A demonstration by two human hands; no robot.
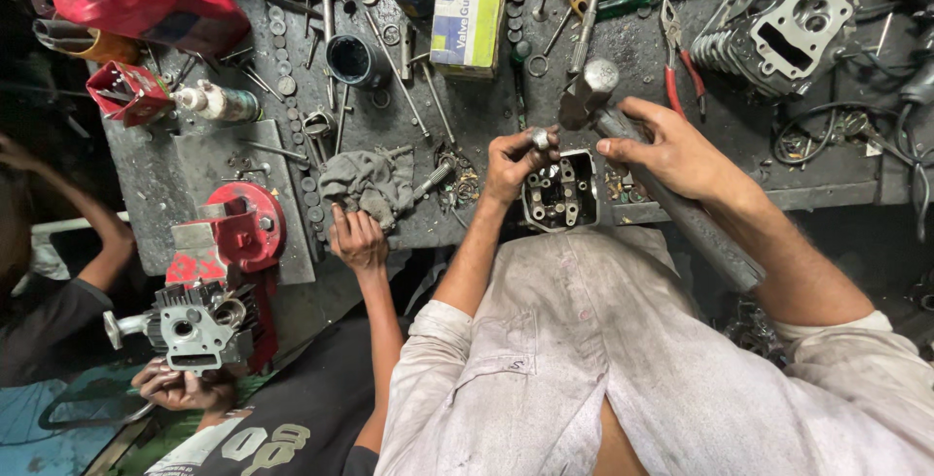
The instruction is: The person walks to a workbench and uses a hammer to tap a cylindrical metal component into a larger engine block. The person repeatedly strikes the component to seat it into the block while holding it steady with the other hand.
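My left hand (pixel 514 163) pinches a small metal cylinder (pixel 538 137) just above a dark engine cylinder head (pixel 561 194) that sits at the near edge of the workbench. In my right hand (pixel 669 150) I grip a hammer by its long grey handle (pixel 681 213). The hammer's steel head (pixel 587 90) hovers close to the small cylinder, slightly above and right of it.
Another person's hand (pixel 357 238) rests by a grey rag (pixel 368 182); their other hand (pixel 180 386) holds a finned engine part (pixel 197 320) at a red bench vice (pixel 238 228). Tools, pliers (pixel 678 53), a small box (pixel 467 18), cups and a second cylinder head (pixel 793 28) crowd the bench (pixel 486 126).
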